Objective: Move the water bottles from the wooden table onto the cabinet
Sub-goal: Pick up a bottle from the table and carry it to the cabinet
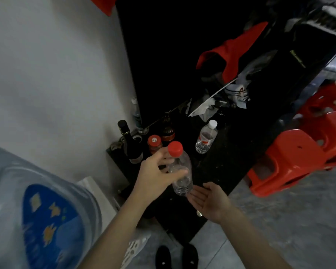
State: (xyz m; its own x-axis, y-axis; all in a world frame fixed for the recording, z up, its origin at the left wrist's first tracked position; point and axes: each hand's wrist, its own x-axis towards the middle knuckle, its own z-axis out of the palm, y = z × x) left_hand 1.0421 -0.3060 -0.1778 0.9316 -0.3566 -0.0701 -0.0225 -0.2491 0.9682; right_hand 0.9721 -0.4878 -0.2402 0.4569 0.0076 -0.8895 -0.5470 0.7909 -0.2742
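My left hand (157, 175) grips a clear water bottle with a red cap (179, 169) around its upper body, holding it upright over the near part of the black cabinet top (227, 162). My right hand (208, 200) is open, palm up, just below and to the right of the bottle's base. A second clear water bottle with a white cap and red label (206, 137) stands on the cabinet top further back.
A dark wine bottle (130, 142), a red-lidded jar (154, 143) and a small dark bottle (168, 131) stand at the cabinet's left. Crumpled paper and red cloth lie further back. Red plastic stools (291, 162) sit right. A large water jug (37, 216) is at left.
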